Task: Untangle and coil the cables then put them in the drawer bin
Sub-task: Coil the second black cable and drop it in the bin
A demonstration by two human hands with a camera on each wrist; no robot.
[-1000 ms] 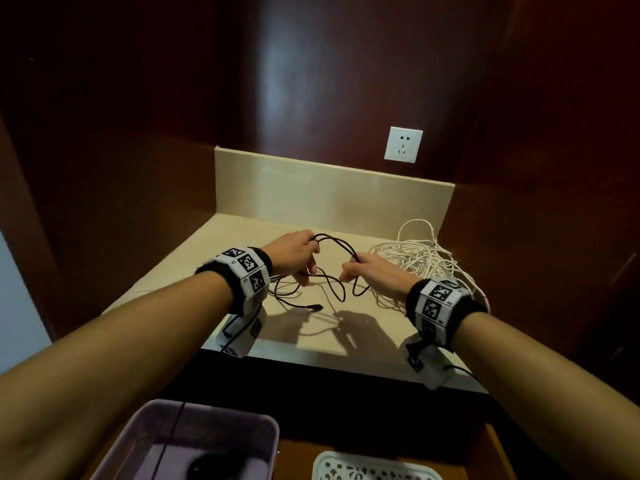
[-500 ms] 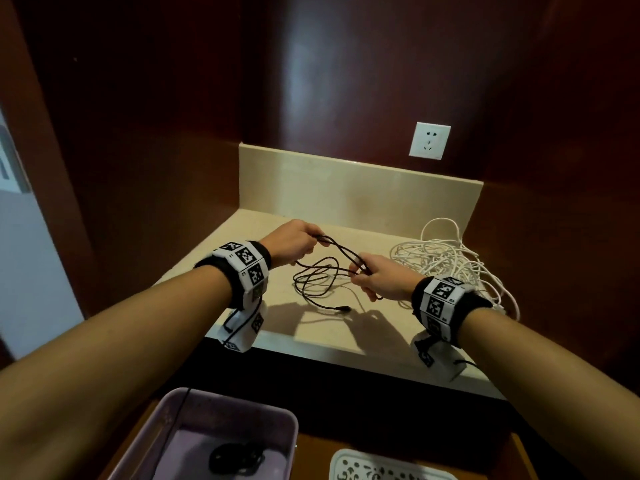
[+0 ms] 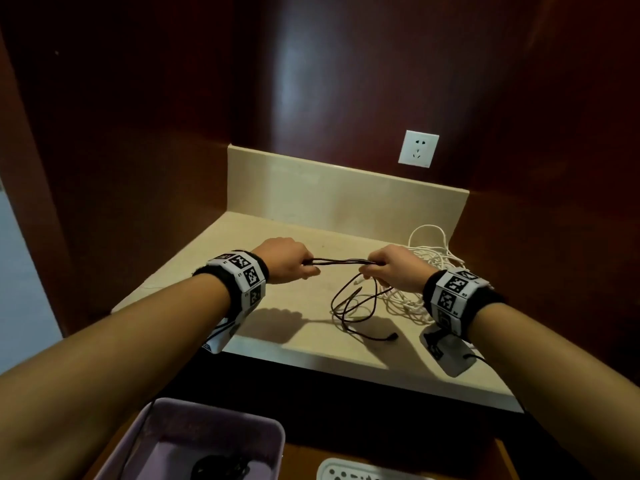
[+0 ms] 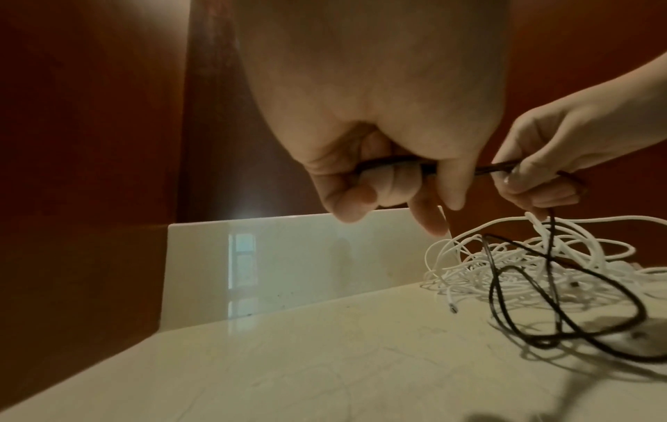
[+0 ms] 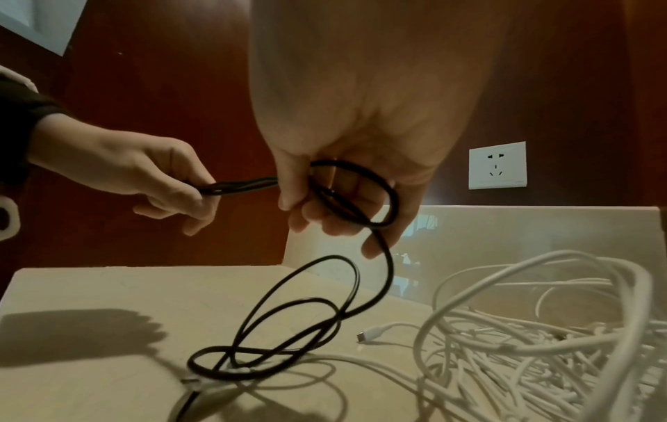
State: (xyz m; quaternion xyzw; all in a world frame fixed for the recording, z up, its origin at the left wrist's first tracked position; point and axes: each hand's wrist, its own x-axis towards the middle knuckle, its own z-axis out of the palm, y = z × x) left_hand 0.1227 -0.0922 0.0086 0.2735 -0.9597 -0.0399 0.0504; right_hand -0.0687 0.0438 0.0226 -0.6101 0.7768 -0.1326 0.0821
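A thin black cable (image 3: 341, 261) is stretched in several strands between my two hands above the beige counter (image 3: 277, 233). My left hand (image 3: 289, 259) grips one end of the bundle in a fist (image 4: 389, 171). My right hand (image 3: 391, 268) holds the other end, with a loop of the black cable (image 5: 355, 194) round its fingers. The rest of the black cable (image 3: 360, 306) hangs down and lies in loose loops on the counter, its plug (image 3: 392, 337) near the front edge. A tangled pile of white cables (image 3: 426, 268) lies behind and under my right hand (image 5: 541, 328).
A purple bin (image 3: 221, 420) with a dark coiled cable (image 3: 221, 467) in it sits below the counter's front edge at lower left. A white perforated tray (image 3: 349, 471) shows beside it. A white wall socket (image 3: 418, 148) is above the backsplash. Dark red walls close in both sides.
My hands have drawn apart and risen a little, pulling the black strands straight between them. The loose loops now hang under my right hand instead of between the hands.
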